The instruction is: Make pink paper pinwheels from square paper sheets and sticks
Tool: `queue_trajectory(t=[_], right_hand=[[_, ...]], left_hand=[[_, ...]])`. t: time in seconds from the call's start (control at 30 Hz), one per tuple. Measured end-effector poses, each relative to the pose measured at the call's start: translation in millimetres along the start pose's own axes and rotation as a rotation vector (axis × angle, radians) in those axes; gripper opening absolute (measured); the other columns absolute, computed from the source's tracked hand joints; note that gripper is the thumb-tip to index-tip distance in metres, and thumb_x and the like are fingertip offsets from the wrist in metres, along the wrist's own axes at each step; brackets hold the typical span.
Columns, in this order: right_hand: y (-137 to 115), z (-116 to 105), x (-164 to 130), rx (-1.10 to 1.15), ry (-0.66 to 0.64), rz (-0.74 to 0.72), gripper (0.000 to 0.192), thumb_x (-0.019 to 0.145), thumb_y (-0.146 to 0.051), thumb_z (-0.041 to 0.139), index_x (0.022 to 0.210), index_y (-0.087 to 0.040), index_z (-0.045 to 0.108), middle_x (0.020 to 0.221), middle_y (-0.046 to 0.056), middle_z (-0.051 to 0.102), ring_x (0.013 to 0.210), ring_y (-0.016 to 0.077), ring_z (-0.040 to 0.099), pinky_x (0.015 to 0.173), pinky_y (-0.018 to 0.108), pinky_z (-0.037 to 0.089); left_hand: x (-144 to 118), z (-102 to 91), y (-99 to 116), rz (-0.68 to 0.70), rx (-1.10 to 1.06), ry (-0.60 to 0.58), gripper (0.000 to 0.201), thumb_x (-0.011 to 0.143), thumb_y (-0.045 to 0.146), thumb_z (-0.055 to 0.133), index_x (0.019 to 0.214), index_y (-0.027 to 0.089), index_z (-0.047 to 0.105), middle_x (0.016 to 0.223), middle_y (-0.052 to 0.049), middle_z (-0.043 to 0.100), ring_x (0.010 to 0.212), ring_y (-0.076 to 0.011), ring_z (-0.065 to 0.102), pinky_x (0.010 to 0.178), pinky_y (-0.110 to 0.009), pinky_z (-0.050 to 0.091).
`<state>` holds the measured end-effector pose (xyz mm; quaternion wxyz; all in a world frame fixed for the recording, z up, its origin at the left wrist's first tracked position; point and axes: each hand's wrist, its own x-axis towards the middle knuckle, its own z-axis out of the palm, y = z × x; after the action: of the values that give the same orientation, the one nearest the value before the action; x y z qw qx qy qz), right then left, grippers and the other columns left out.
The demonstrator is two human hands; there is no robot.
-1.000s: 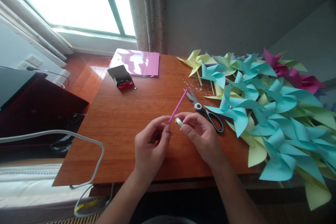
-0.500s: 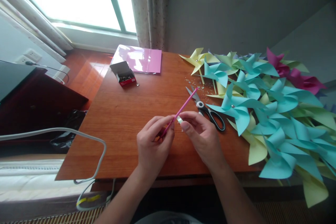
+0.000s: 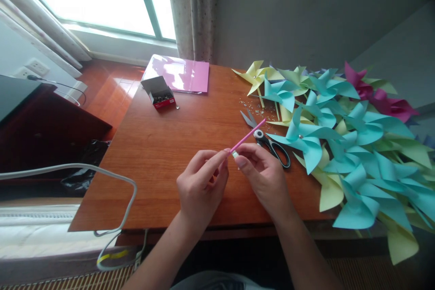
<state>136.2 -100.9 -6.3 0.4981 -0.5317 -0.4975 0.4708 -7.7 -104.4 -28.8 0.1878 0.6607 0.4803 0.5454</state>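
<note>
Pinching pink stick (image 3: 248, 136), left hand (image 3: 202, 181), red box (image 3: 166, 104) marking illegible

Hands (image 3: 201, 185) close together, fingertips (image 3: 241, 160) pinched, forearms (image 3: 301, 240) angled inward.

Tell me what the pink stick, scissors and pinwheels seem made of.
Pink stick: perhaps plastic or rolled paper, smooth; too small to settle. Scissors: likely metal blades, greyish; black handles seem moulded plastic. Pinwheels: apparently matte paper, thin vanes curled.
</note>
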Motion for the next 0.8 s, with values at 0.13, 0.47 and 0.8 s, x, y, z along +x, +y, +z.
queue_trajectory(t=[0.13,0.47,0.8], right_hand=[[-0.1,-0.6,0.1,-0.009,-0.007,-0.006,0.018,0.087,-0.038,0.074,0.097,-0.023,0.072,0.095,0.002,0.072,0.089,0.0170,0.068,0.079,0.026,0.056],[3.2,3.1,-1.5,-0.050,0.002,-0.032,0.019,0.091,-0.039,0.069,0.102,-0.023,0.070,0.101,0.004,0.071,0.095,0.0199,0.068,0.080,0.030,0.057],[2.4,6.2,-2.3,-0.144,0.006,-0.078,0.020,0.093,-0.040,0.065,0.103,-0.024,0.070,0.100,0.005,0.070,0.093,0.0212,0.067,0.079,0.032,0.056]], left_hand=[[1.7,-0.9,-0.6,-0.037,-0.033,-0.029,0.027,0.084,0.003,0.069,0.106,0.019,0.075,0.085,-0.001,0.067,0.063,-0.0075,0.057,0.055,-0.018,0.048],[3.0,-1.6,0.2,-0.089,-0.094,-0.041,0.025,0.085,0.004,0.067,0.104,0.018,0.074,0.084,-0.001,0.067,0.061,-0.0081,0.057,0.055,-0.019,0.048],[3.6,-1.9,1.0,-0.092,-0.091,-0.060,0.024,0.085,0.004,0.066,0.104,0.017,0.073,0.083,-0.002,0.068,0.061,-0.0084,0.057,0.056,-0.020,0.049]])
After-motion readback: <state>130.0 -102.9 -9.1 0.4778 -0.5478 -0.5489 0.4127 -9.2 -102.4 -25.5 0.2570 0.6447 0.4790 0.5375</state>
